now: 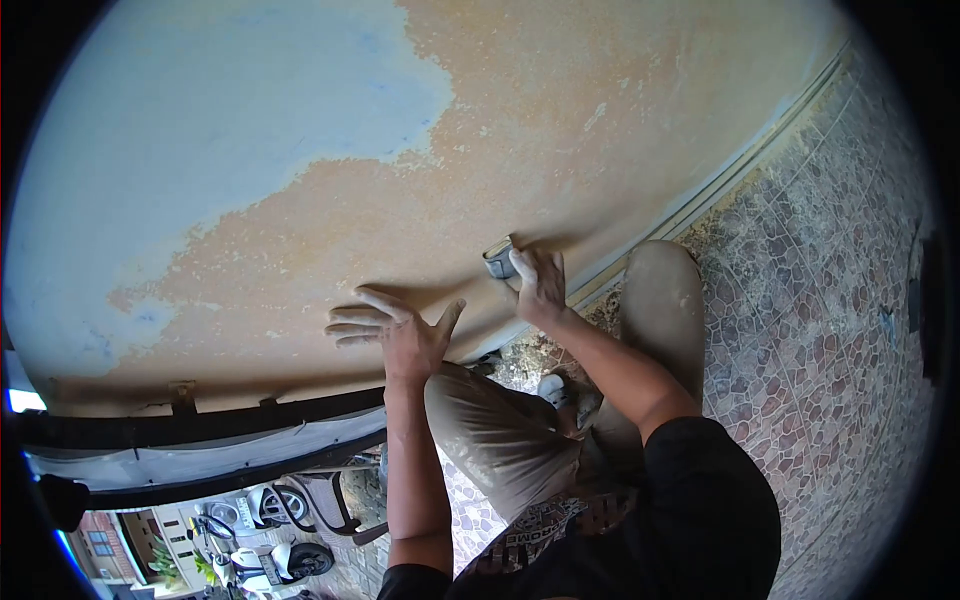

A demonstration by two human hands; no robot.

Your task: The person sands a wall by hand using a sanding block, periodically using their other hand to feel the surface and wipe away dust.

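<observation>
A wall fills the upper part of the view, pale blue at the upper left and worn to a tan, speckled surface elsewhere. Against its tan part my left hand lies with fingers spread, holding nothing. To the right, my right hand grips a small grey block at the wall, near its base. Pale dust covers the fingers of both hands. The underside of the block is hidden.
My bent knees, in dusty trousers, are close to the wall. Stone-patterned tiles lie at the right. A dark-framed panel, a chair and parked motorbikes show at the lower left.
</observation>
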